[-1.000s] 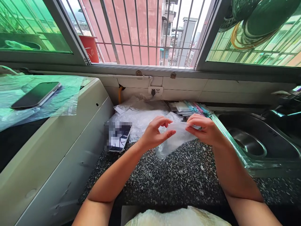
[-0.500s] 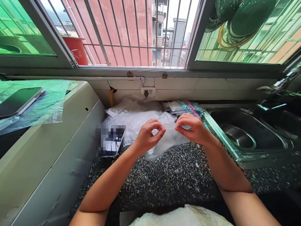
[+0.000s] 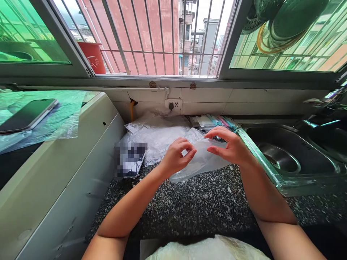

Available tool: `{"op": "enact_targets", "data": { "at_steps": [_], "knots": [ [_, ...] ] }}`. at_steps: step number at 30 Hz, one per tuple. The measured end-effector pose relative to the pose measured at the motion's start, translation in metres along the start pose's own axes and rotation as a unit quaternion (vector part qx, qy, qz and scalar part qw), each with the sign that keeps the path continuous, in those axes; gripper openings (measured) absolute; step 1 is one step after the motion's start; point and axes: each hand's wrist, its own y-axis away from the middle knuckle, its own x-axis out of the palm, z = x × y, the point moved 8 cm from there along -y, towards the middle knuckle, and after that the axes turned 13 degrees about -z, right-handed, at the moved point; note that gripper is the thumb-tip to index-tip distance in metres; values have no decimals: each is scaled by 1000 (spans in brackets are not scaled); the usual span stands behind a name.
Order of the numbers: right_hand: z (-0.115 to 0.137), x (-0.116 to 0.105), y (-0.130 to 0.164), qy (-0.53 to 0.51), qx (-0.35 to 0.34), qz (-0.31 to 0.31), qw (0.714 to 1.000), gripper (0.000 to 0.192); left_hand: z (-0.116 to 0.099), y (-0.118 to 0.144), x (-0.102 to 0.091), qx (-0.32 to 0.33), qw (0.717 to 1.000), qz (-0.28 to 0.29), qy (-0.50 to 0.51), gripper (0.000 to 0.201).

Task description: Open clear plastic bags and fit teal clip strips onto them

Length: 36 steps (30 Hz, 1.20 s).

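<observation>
My left hand (image 3: 176, 156) and my right hand (image 3: 231, 146) hold a small clear plastic bag (image 3: 201, 161) between them, just above the speckled dark countertop (image 3: 206, 202). The left thumb and fingers pinch the bag's upper left edge. The right hand's fingers are spread a little along its upper right edge. Behind the hands lies a heap of clear plastic bags (image 3: 157, 133). A stack of coloured packets (image 3: 217, 122) sits by the wall.
A phone (image 3: 131, 163) lies on the countertop left of my hands. Another phone (image 3: 28, 115) rests on plastic film atop a white appliance (image 3: 62, 169) at left. A steel sink (image 3: 287, 155) is at right. A barred window runs along the back.
The right hand's fingers have loosened and spread along the bag's edge. The bag now lies flatter and lower toward the countertop. The view shifted slightly.
</observation>
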Motion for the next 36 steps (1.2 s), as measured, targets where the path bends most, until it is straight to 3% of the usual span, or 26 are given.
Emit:
{"op": "enact_targets", "data": {
  "at_steps": [3,11,19,24,29,33,36],
  "knots": [
    [3,4,0,-2,-9,-6,1000,7,-3,2,6,10,1000,17,-3,18],
    [2,-8,-2,-12,0,-59,998,12,0,3,8,11,1000,17,1,19],
    [-6,-5,-1,14,13,-23,1000,11,3,2,8,-8,1000,15,12,21],
    [-12,-27,-3,13,25,-76,997,16,39,-6,-9,-117,993,9,19,36],
    [-18,-60,-3,41,42,-155,986,19,90,2,-3,-277,958,76,-6,55],
    [-18,-69,-3,54,43,-179,981,22,91,20,25,-401,892,141,157,63],
    [-17,-69,-3,59,36,-182,981,21,80,25,34,-440,853,134,246,58]
  ]
}}
